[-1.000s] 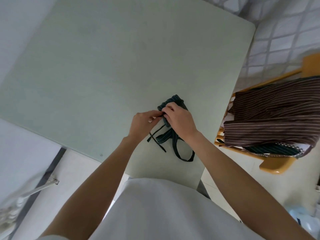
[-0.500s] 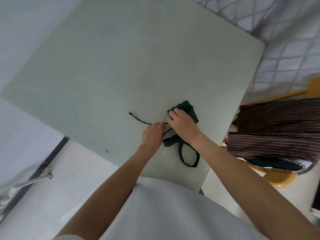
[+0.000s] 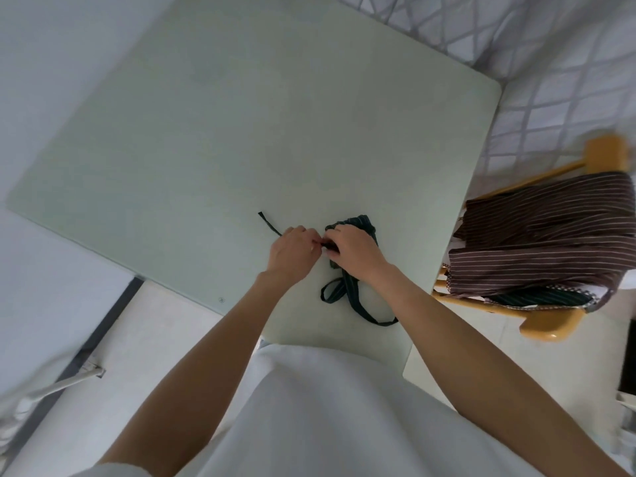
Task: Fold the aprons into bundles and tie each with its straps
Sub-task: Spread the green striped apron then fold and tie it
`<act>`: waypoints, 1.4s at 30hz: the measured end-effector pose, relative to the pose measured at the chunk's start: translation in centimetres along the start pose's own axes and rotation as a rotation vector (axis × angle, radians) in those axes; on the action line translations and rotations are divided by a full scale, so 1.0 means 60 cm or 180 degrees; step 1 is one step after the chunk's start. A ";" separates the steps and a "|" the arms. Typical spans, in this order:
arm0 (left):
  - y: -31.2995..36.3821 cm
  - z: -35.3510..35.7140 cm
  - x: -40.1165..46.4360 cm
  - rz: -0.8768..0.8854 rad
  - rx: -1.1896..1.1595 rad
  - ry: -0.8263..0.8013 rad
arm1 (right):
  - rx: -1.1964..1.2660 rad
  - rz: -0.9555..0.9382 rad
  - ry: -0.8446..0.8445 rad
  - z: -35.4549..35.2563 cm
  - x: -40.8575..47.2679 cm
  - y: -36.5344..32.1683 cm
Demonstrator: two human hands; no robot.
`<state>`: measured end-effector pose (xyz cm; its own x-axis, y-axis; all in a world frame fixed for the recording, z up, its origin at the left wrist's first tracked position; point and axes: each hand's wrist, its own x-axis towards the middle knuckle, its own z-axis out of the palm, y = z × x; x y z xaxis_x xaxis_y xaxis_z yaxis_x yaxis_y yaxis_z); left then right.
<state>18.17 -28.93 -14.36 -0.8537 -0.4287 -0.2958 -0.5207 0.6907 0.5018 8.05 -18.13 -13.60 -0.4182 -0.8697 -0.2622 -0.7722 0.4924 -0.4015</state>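
A dark green striped apron bundle [image 3: 361,224] lies on the pale green table [image 3: 241,132], near its front right part. My right hand [image 3: 354,251] lies over the bundle, fingers curled on its left side at the strap. My left hand [image 3: 292,254] pinches a thin dark strap [image 3: 268,222] whose free end trails left across the table. Both hands meet at the bundle's left edge. A wider strap loop [image 3: 358,304] lies toward me below the bundle.
A wooden chair [image 3: 547,325] stands to the right of the table, with a brown striped apron [image 3: 550,235] draped on it and a dark green one [image 3: 537,299] under that. A quilted white cover [image 3: 550,63] lies beyond the table. My white shirt fills the bottom.
My left hand pulled the thin strap out to the left, then came back to the bundle. The strap end now lies stretched on the table. My right hand stays on the bundle.
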 end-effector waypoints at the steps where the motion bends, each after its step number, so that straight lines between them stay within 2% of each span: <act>1: -0.004 0.001 -0.008 -0.0017 -0.0168 0.0023 | 0.0215 0.0147 0.0091 0.002 -0.004 -0.005; 7: -0.024 0.006 -0.040 -0.0550 -0.2223 0.0377 | 0.1505 0.1089 0.0239 0.017 -0.026 -0.041; 9: -0.025 0.002 -0.044 -0.0801 -0.2789 0.0234 | 0.1778 0.1348 0.0208 0.013 -0.022 -0.041; 12: -0.032 0.002 -0.051 -0.0725 -0.2722 -0.0034 | 0.2529 0.1684 0.0253 0.002 -0.024 -0.049; 14: -0.034 0.003 -0.052 -0.0627 -0.2622 -0.0022 | 0.3101 0.1772 0.0246 -0.002 -0.024 -0.052; 16: -0.033 -0.003 -0.050 -0.0490 -0.2591 -0.0011 | 0.3346 0.1738 0.0240 -0.008 -0.026 -0.056; 19: -0.032 -0.017 -0.042 -0.0185 -0.2499 -0.0104 | 0.3187 0.1529 0.0221 -0.011 -0.030 -0.051; 24: -0.044 -0.027 -0.020 0.0280 -0.1945 -0.0296 | 0.3158 0.1233 0.0221 -0.013 -0.037 -0.046; 28: -0.042 -0.033 -0.003 0.0487 -0.1548 -0.0352 | 0.1796 0.1100 0.0816 -0.006 -0.029 -0.054; 31: -0.034 -0.039 0.005 0.0420 -0.1611 -0.0332 | 0.0771 0.1021 0.1183 -0.003 -0.027 -0.056; 33: -0.029 -0.043 0.008 0.0353 -0.1695 -0.0394 | 0.0424 0.0872 0.1300 0.000 -0.028 -0.052; 39: -0.029 -0.043 0.005 0.0230 -0.2311 -0.0576 | 0.0348 0.0695 0.1566 0.011 -0.040 -0.047; 42: -0.029 -0.048 0.007 0.0287 -0.2280 -0.0702 | 0.0388 0.0599 0.1495 0.014 -0.043 -0.050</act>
<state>18.74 -32.01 -13.05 -0.9142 -0.2100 -0.3466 -0.3786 0.1377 0.9153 11.83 -17.31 -12.44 -0.7357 -0.6736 0.0710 -0.6133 0.6179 -0.4920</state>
